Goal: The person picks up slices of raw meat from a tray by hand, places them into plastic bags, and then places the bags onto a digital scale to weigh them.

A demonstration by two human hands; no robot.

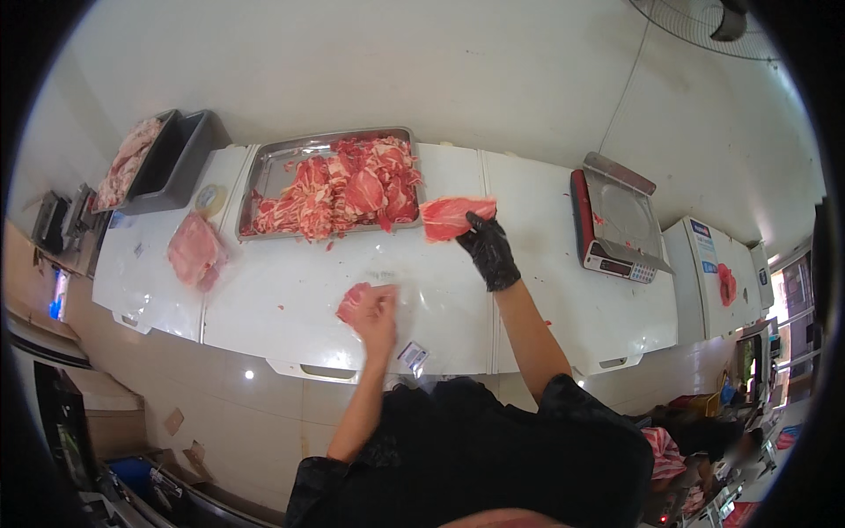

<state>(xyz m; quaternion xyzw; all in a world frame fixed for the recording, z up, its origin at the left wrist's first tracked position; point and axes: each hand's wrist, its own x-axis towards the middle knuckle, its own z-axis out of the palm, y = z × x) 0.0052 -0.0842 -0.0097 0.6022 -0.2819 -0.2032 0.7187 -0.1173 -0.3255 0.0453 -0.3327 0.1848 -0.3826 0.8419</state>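
My right hand (488, 254), in a black glove, is closed on a stack of thin raw meat slices (455, 218) just right of a metal tray (317, 235). Sliced red meat (356, 185) is heaped in that tray. My bare left hand (377, 320) is blurred and lies over the white freezer top (277, 270), at a clear plastic bag (406, 297) with a small printed label (413, 355). A piece of pink meat (352, 303) shows beside its fingers; whether the hand grips the meat or the bag is unclear.
A digital scale (617, 224) stands at the right, a filled plastic bag of meat (196, 252) and a roll of tape (210, 199) at the left. Beyond are a grey bin (181, 165) and a bin of pale meat (132, 158). Another person (706, 439) is at far lower right.
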